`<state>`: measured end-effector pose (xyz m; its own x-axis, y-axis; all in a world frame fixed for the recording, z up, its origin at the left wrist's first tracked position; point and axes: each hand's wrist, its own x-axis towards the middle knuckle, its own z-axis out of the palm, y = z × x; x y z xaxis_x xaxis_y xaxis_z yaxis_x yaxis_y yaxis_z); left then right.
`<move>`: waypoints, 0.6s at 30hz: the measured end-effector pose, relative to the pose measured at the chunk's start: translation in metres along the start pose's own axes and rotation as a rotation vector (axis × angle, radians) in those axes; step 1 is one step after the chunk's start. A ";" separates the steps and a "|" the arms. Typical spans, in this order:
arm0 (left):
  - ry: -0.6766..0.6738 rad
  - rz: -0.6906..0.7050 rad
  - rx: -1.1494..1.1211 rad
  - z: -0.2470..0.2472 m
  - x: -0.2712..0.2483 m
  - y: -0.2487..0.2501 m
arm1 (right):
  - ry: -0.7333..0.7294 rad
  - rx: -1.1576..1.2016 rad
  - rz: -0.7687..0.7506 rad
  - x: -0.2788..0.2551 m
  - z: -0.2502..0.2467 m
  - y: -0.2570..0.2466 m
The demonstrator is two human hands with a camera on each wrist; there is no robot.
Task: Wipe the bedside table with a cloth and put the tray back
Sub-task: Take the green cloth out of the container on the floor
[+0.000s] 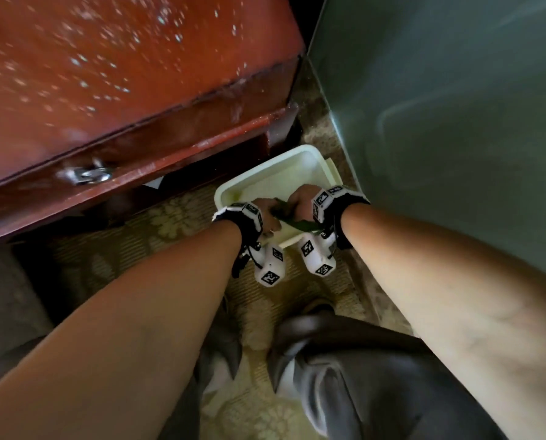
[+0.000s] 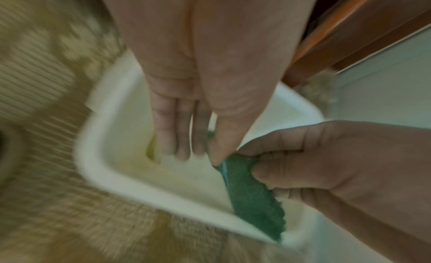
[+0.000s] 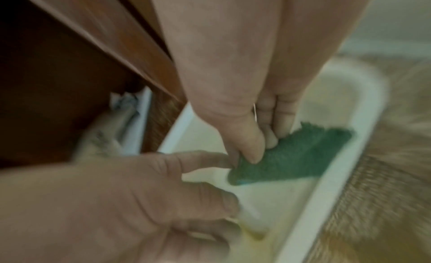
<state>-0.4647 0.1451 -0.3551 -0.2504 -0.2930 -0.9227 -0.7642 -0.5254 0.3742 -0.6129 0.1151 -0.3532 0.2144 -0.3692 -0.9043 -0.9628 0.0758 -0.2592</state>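
Note:
A white plastic tray (image 1: 259,169) (image 2: 88,156) (image 3: 333,165) lies on the patterned floor mat beside the red wooden bedside table (image 1: 106,74), whose top is speckled with white spots. A green cloth (image 1: 297,223) (image 2: 249,193) (image 3: 291,156) hangs over the inside of the tray. My right hand (image 1: 300,201) (image 2: 303,165) (image 3: 258,147) pinches it between thumb and fingers. My left hand (image 1: 265,214) (image 2: 203,154) (image 3: 163,184) reaches into the tray and pinches the cloth's other end at the thumb tip. A yellowish smear shows on the tray floor under the left fingers.
The table has a drawer with a metal handle (image 1: 87,174) and a dark gap beneath it. A grey-green flat surface (image 1: 440,122) rises close on the right, leaving a narrow strip of mat (image 1: 176,217). My grey-trousered legs (image 1: 344,376) are below.

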 end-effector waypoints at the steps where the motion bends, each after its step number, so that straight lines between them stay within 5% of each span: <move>1: -0.034 -0.006 -0.071 -0.002 -0.017 0.004 | -0.003 0.004 0.006 -0.027 -0.009 -0.011; 10: 0.055 0.049 -0.066 -0.035 -0.199 0.046 | 0.019 0.201 -0.031 -0.195 -0.065 -0.074; 18: 0.104 0.137 0.019 -0.081 -0.365 0.077 | 0.037 0.099 -0.035 -0.328 -0.104 -0.158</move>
<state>-0.3838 0.1465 0.0181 -0.2908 -0.4426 -0.8483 -0.7386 -0.4597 0.4931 -0.5481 0.1273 0.0195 0.2401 -0.4070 -0.8813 -0.9335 0.1524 -0.3247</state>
